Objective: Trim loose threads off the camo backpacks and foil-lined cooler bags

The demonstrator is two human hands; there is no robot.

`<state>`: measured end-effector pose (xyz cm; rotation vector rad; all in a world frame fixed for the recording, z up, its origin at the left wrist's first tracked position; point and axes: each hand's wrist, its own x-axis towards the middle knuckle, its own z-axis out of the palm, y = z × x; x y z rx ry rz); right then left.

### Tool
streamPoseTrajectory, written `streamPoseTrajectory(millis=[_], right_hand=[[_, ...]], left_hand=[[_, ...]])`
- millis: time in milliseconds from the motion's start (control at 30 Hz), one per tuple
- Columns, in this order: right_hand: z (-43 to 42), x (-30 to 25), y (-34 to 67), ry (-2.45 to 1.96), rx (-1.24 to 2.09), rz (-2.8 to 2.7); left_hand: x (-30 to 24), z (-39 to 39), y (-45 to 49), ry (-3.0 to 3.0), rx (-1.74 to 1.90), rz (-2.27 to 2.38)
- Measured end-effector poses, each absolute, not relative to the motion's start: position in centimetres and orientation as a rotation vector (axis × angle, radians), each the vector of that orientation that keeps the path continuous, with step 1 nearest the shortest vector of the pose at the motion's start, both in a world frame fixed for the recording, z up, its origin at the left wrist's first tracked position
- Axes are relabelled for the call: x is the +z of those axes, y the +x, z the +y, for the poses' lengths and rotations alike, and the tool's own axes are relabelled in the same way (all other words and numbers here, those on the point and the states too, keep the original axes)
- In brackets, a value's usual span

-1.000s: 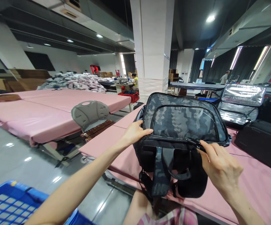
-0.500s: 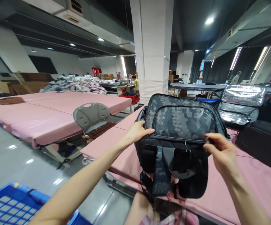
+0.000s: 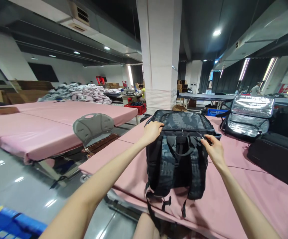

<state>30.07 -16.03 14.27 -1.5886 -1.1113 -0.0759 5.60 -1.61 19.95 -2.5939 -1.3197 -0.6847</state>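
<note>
Backpack (image 3: 177, 162) in black and dark grey camouflage is standing upright on a pink-covered table (image 3: 233, 196), directly in front of the seated person, its shoulder straps facing the viewer and its lower webbing hanging toward the table's near edge. A thin pale thread (image 3: 183, 132) is curling up near the middle of its top seam. The left hand (image 3: 153, 131) is gripping the upper left corner, thumb along the top and fingers clamped on the fabric. The right hand (image 3: 215, 148) is hovering just beside the upper right corner, its fingers closed together around a small dark tool (image 3: 207, 138), perhaps thread snips, though it is too small to be sure.

Farther right on the same table, a black case (image 3: 274, 156) is lying near an open bag with a shiny silver lining (image 3: 250, 124). To the left, a grey chair (image 3: 94, 127) is standing between this table and another pink table (image 3: 59, 127); a blue basket (image 3: 11, 222) is sitting at the lower left. Behind, a white column (image 3: 160, 59) is rising, and a person in yellow (image 3: 143, 92) is sitting in the distance.
</note>
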Motion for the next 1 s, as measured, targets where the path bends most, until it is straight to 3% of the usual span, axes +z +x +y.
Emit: streamPoseTrajectory(millis=[167,367,533,733,867,933,1000], right_hand=[[-14.4,14.3,31.3,-1.627,-0.065,-1.095],[-13.1,14.6,31.9,-1.646,-0.106,-1.105],[-12.2,14.9,31.5,-1.691,-0.097,-1.147],[-10.9,15.1,30.2,-1.723,-0.186,-1.214],[-10.2,15.4,30.0,-1.681,-0.151,-1.204],[-10.4,15.1,30.8,-1.518,-0.087,-1.091],[-11.3,14.1,31.9,-1.370,-0.027,-0.957]], left_hand=[[20.5,1.0,7.4,-2.488,-0.663,-1.305],[20.5,1.2,11.5,-2.726,-0.752,-0.781],[19.7,1.4,13.5,-2.709,-0.742,-0.746],[20.2,2.6,14.7,-3.036,-1.303,-1.037],[21.7,2.0,13.0,-3.155,-1.460,-1.072],[22.0,0.2,11.5,-3.429,-1.373,-0.889],[21.6,-2.3,10.4,-3.676,-1.035,-0.702]])
